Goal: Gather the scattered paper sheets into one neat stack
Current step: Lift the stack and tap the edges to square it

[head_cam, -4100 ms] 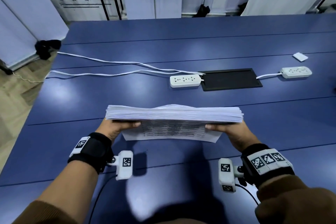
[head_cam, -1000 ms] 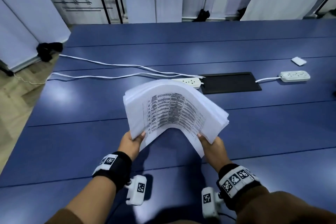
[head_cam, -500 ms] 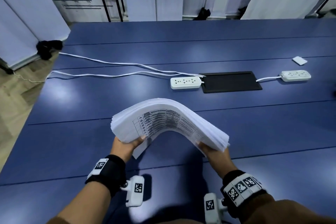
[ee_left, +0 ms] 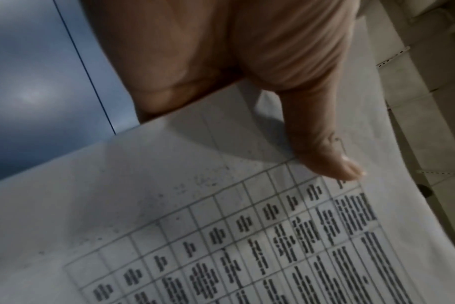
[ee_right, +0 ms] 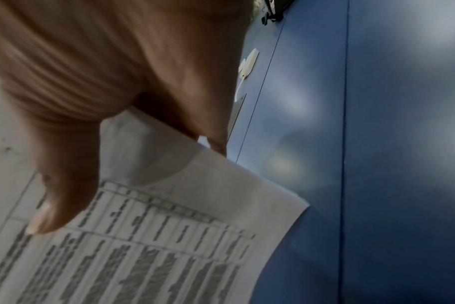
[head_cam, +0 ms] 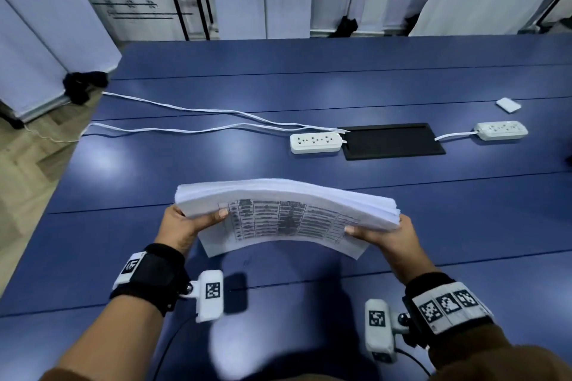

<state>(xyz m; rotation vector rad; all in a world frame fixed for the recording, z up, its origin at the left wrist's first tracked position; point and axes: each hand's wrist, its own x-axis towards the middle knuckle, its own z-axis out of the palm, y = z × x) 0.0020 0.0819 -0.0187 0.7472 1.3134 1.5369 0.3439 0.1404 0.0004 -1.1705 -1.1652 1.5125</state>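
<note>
A thick stack of white paper sheets (head_cam: 288,198) with a printed table on its near face is held above the blue table (head_cam: 309,86), bowed slightly upward in the middle. My left hand (head_cam: 188,221) grips its left end, thumb on the printed face. My right hand (head_cam: 383,233) grips the right end the same way. In the left wrist view the thumb presses the printed sheet (ee_left: 221,226); in the right wrist view the thumb lies on the sheet (ee_right: 156,236) near its corner. The fingers behind the stack are hidden.
Two white power strips (head_cam: 315,142) (head_cam: 501,130) lie either side of a black cable hatch (head_cam: 391,141), with white cords (head_cam: 185,119) running left. A small white card (head_cam: 508,104) sits far right. The table's left edge drops to a wooden floor (head_cam: 21,164).
The stack, bent steeply and tilted up a second ago, has come down and flattened to a gentle arch. Both hands have moved apart, still holding its ends.
</note>
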